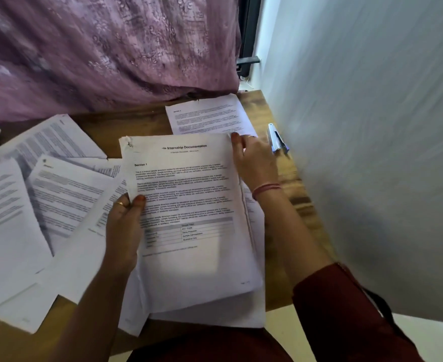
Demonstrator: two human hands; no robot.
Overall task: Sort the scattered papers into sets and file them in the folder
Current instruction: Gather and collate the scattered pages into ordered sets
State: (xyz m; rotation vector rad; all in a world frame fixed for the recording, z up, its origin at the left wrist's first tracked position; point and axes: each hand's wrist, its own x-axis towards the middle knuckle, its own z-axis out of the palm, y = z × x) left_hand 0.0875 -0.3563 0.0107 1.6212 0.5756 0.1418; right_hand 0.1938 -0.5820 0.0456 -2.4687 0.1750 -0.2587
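Currently the left hand (122, 228) and right hand (254, 163) grip the stack of papers (194, 218) by opposite edges. Squaring its edges against the table (301, 205) should keep the set aligned.

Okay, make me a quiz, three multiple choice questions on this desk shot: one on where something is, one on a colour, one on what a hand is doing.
1. Where is the stapler?
A. by the wall, right of the papers
B. on the purple cloth
C. in the left hand

2. What colour is the cloth behind the table?
A. green
B. purple
C. yellow

3. What does the left hand do?
A. hangs idle
B. grips the stack at its left edge
C. holds a pen

Answers: A, it lies on the table's right side; B, plainly purple; B, thumb over the top sheet.
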